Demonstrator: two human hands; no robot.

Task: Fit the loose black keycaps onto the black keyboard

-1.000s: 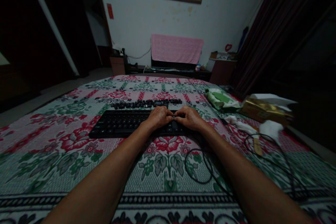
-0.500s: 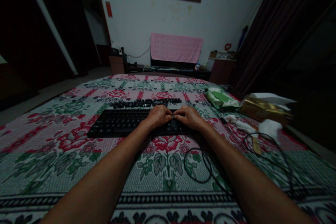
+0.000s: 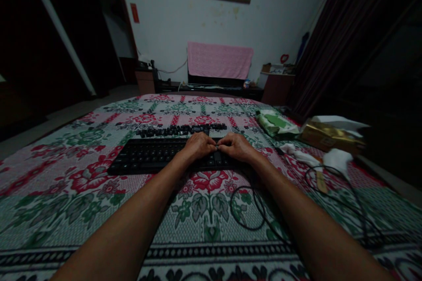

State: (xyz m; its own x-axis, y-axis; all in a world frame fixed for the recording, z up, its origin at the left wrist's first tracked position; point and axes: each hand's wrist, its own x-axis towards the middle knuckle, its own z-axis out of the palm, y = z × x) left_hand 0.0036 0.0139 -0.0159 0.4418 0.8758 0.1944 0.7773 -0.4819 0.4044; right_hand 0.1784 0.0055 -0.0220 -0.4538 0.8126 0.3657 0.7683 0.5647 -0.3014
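A black keyboard [image 3: 145, 156] lies flat on the flowered bedspread in front of me. Over its right part, my left hand [image 3: 199, 145] and my right hand [image 3: 236, 145] meet with fingertips nearly touching. Both have their fingers pinched together low above the keys. Whatever they grip between them is too small and dark to make out. Beyond the keyboard runs a row of loose black keycaps [image 3: 178, 130]. From near the right wrist, a thin black cable [image 3: 248, 228] loops over the cloth.
On the right lie a green and white packet [image 3: 277, 124], a gold tissue box [image 3: 331, 135], crumpled white tissue [image 3: 338, 160] and a small wooden-coloured strip [image 3: 321, 182]. A pink cloth [image 3: 220, 60] hangs over a dark screen by the far wall.
The camera view has shifted very slightly. Both hands stay at the same spot on the keyboard, fingers still pinched.
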